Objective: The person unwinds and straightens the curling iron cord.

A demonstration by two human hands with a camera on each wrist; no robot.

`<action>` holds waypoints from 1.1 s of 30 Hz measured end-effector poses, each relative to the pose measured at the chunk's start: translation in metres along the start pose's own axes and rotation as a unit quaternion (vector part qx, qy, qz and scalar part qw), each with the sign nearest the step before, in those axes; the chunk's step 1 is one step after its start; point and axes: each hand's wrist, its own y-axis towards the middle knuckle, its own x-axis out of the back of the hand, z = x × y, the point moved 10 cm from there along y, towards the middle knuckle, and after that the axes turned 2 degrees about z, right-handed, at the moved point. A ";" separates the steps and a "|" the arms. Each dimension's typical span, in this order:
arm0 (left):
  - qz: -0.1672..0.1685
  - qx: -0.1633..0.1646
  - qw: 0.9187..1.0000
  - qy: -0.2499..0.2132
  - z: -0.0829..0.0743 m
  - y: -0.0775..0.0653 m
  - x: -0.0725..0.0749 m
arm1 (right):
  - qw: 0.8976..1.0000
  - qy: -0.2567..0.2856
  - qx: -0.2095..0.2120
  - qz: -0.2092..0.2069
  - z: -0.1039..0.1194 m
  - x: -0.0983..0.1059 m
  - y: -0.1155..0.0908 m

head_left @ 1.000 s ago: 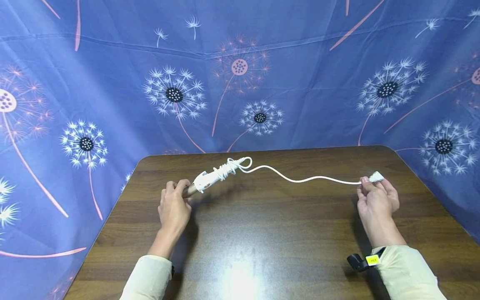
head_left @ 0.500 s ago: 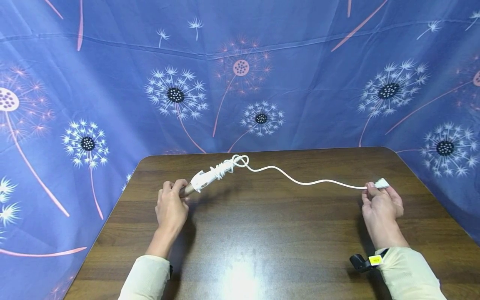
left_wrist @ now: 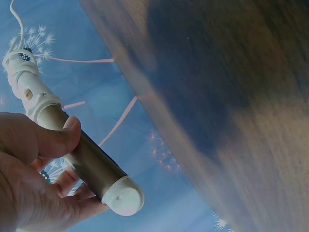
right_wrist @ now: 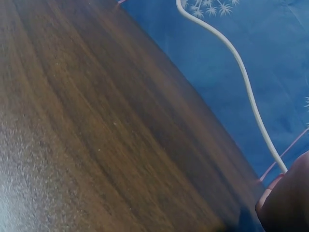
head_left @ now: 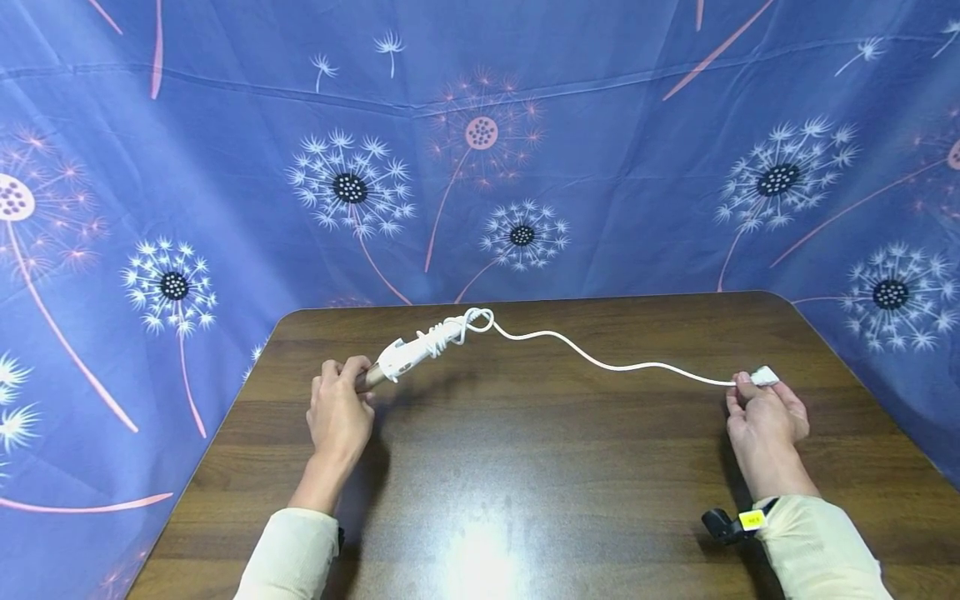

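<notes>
My left hand (head_left: pixel 340 414) grips the brown-gold barrel (left_wrist: pixel 91 155) of a curling iron (head_left: pixel 401 356), whose white handle points away to the upper right. A rounded white cap (left_wrist: pixel 123 196) ends the barrel in the left wrist view. Part of the white cord (head_left: pixel 630 367) is wound in several turns round the handle and makes a small loop at its end. From there the cord runs in a slack wave to the right. My right hand (head_left: pixel 767 425) pinches it just behind the white plug (head_left: pixel 765 377). In the right wrist view only a bit of that hand shows, at the lower right.
A brown wooden table (head_left: pixel 540 467) lies under both hands, with a bright glare near its front. Behind and beside it hangs a blue cloth (head_left: pixel 615 167) printed with dandelions. A black strap device (head_left: pixel 723 527) with a yellow label sits at the right wrist.
My right hand has moved slightly right and toward me with the plug, drawing the cord along. My left hand and the curling iron have shifted a little left.
</notes>
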 end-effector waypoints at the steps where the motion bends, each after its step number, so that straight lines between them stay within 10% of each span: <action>1: 0.000 0.001 1.000 0.000 0.000 0.000 0.000 | 1.000 -0.004 0.002 -0.004 0.000 0.001 0.000; 19: 0.011 0.001 1.000 -0.012 -0.001 0.002 -0.001 | 0.998 -0.061 -0.017 0.004 -0.013 0.006 0.000; 33: 0.010 0.007 1.000 -0.013 -0.001 0.001 0.000 | 0.979 -0.117 -0.148 0.079 -0.034 -0.007 -0.015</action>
